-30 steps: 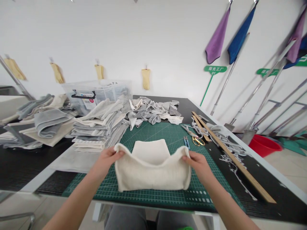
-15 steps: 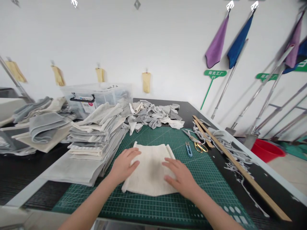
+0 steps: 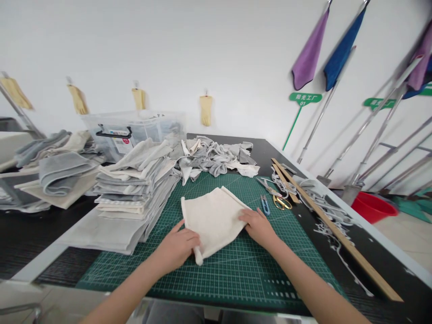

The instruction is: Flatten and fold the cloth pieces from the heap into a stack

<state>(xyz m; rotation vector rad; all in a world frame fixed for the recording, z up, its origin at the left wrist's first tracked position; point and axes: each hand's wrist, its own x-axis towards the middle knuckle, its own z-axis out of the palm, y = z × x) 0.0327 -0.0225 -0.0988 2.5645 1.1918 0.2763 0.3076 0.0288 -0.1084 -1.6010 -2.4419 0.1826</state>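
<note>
Cream cloth (image 3: 214,220), green white-gridded mat (image 3: 236,281)

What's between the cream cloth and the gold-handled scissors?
In the head view, blue snips lie on the green mat between them, near the right hand touching the cloth.

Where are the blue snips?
Head view, right of centre: the blue snips lie on the green cutting mat, just left of the gold-handled scissors and beyond the right hand.

at nine o'clock, small print on the bin label (image 3: 121,146) blurs; at two, the edge crops a purple cloth (image 3: 420,69), at six, grey-clad legs (image 3: 175,314)
</note>
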